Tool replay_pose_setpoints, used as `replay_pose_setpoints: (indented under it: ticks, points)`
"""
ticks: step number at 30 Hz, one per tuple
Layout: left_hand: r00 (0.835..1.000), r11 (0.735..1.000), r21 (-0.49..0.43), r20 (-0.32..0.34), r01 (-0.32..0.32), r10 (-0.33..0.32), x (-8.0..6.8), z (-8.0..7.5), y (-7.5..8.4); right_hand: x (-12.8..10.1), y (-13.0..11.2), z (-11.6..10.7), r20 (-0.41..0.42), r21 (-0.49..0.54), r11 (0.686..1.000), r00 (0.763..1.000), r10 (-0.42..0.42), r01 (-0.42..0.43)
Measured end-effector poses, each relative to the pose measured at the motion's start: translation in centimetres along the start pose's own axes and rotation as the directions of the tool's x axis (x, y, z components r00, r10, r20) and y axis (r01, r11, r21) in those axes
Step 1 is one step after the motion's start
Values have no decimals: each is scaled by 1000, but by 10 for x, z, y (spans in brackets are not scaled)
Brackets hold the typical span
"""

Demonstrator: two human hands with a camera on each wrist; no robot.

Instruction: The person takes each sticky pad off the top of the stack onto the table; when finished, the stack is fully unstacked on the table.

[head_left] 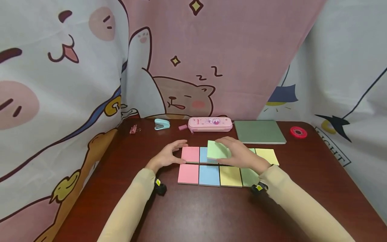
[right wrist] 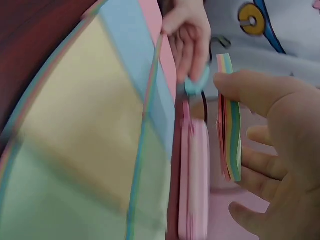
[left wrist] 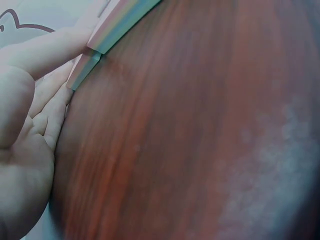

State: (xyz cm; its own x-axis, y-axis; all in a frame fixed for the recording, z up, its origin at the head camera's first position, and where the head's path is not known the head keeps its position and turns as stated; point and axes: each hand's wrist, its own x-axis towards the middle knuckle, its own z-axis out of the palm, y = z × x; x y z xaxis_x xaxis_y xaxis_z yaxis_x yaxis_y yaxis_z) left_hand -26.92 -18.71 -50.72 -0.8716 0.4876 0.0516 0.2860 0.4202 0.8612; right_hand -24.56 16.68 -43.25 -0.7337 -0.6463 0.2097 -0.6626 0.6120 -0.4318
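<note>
Coloured sticky-note pads lie in two rows on the dark wooden table [head_left: 211, 215]: pink [head_left: 188, 173], blue [head_left: 209, 175] and yellow [head_left: 230, 176] in front, pink [head_left: 190, 154] and yellow [head_left: 267, 155] behind. My right hand [head_left: 242, 154] holds a green-topped pad [head_left: 218, 150] lifted above the back row; in the right wrist view thumb and fingers pinch this multicoloured stack [right wrist: 230, 117]. My left hand [head_left: 169, 155] rests at the left edge of the back pink pad, fingers fairly straight, touching the pad's edge [left wrist: 82, 70].
Along the back edge lie a pink binder clip [head_left: 133, 129], a teal stapler [head_left: 162, 124], a pink eraser [head_left: 182, 127], a pink pencil case [head_left: 210, 124], a green notebook [head_left: 259, 131] and a red tape roll [head_left: 298, 132]. Cartoon-print cloth [head_left: 60, 84] hangs around the table.
</note>
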Motion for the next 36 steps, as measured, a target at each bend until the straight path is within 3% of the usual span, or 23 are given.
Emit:
replay_pose_setpoints:
  ticks: [7, 16, 27, 36]
  points:
    - [1000, 999, 26, 1, 19, -19, 1, -1, -1, -63, 34, -32, -68, -40, 997, 996, 65, -68]
    - [1000, 999, 31, -8, 18, -17, 1, -3, 0, -121, 57, -45, -104, -153, 982, 990, 98, -114]
    - [1000, 999, 29, -7, 20, -20, 0, -1, -4, -165, 71, -50, -97, -191, 970, 986, 133, -150]
    - [1000, 999, 30, -1, 23, -23, 0, -1, -1, -186, 77, -48, -69, -190, 970, 988, 138, -148]
